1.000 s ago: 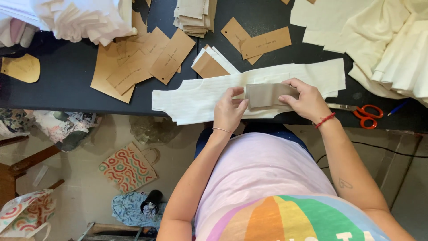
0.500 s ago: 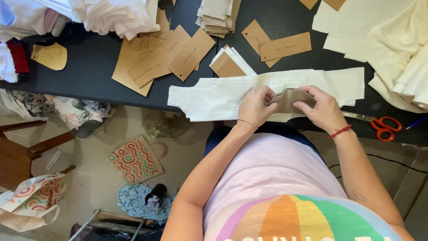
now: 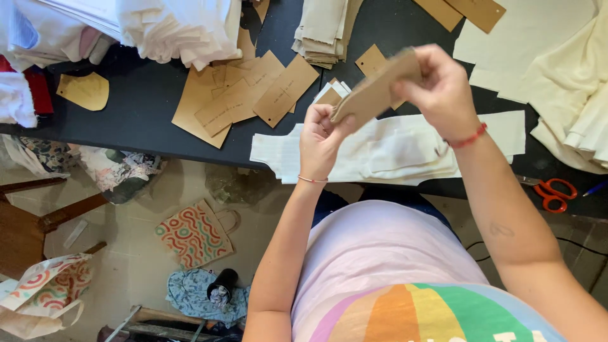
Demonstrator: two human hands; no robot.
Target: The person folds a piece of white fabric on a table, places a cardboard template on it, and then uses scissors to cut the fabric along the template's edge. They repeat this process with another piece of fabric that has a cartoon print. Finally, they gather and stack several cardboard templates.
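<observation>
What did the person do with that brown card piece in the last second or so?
Both hands lifted the brown card pattern piece off the white fabric stack, where it had lain flat. The left hand now pinches its lower end and the right hand its upper end, so it hangs tilted above the black table. The fabric stack, the loose card pieces and the orange scissors stayed put.

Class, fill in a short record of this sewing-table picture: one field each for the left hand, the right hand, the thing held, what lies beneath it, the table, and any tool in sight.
Left hand: left hand pinches the lower end of the held piece.
Right hand: right hand grips its upper end.
Held thing: brown cardboard pattern piece, raised off the table and tilted.
Beneath: stack of cream cut fabric pieces, lying flat.
Table: dark blue tabletop.
Tool: red-handled scissors at the table's near edge, beside the right forearm.
Also: loose brown cardboard patterns.
</observation>
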